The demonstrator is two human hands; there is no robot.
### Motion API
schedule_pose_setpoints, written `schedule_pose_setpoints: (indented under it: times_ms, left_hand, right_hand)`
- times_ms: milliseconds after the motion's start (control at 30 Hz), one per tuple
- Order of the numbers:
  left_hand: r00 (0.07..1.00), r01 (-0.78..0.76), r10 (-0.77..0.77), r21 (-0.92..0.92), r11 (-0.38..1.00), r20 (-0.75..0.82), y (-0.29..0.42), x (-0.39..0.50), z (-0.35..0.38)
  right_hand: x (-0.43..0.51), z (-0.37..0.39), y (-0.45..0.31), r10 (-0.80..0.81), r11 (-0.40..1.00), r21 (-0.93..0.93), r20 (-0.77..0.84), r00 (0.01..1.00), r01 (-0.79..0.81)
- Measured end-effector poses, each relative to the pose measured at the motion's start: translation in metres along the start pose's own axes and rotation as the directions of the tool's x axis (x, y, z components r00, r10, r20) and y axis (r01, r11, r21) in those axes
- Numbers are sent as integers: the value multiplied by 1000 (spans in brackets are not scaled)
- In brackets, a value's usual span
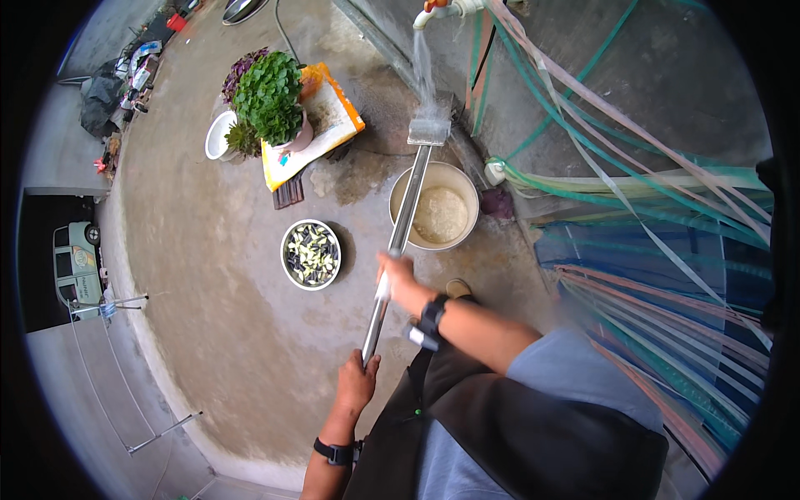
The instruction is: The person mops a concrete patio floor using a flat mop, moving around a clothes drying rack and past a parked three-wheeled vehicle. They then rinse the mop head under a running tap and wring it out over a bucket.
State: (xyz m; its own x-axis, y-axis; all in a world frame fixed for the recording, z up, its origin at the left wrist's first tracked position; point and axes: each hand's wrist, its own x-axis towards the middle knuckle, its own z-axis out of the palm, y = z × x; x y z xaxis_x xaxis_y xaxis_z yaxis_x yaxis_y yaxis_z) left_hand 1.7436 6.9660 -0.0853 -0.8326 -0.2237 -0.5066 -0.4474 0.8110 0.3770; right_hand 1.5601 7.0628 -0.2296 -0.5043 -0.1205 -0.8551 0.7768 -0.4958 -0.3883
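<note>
My right hand [396,278] grips the middle of the metal pole of a long-handled mop [409,197]. Lower down, my left hand [358,382] is closed around the pole's near end. The mop's flat, rectangular head [429,132] is under water pouring from a white tap [437,14] with an orange handle. Beneath the pole stands a round bucket [473,219] with cloudy, pale brown water inside; the pole crosses over part of its rim. Spray around the head blurs its details.
A bowl [340,255] of dark and pale cut pieces sits on the concrete floor left of the pole. Potted plants [269,94] and a white-orange sack [340,115] are farther off. Coloured straps [600,125] hang along the right wall; a metal rack [165,430] juts out at left.
</note>
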Motion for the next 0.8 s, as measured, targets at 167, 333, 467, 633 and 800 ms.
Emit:
schedule_pose_setpoints:
  times_ms: [167, 333, 467, 633, 800]
  left_hand:
    - [999, 28, -28, 0, 1000, 36, 4, 18, 4]
    - [998, 25, -27, 45, 999, 52, -9, -67, -30]
    - [985, 125, -125, 1, 992, 122, -17, -134, -62]
    - [962, 224, -231, 63, 972, 146, -26, -168, -67]
    - [990, 126, -122, -63, 990, 69, -31, -123, -42]
  right_hand:
    - [-7, 1, 53, -22, 980, 200, 150, 988, -8]
    - [130, -15, -21, -67, 979, 203, 195, 979, 26]
    - [185, -27, -66, -62, 978, 206, 184, 981, 23]
    - [155, -17, -52, -94, 985, 161, 169, 981, 66]
    - [53, -6, 46, -35, 981, 192, 108, 994, 14]
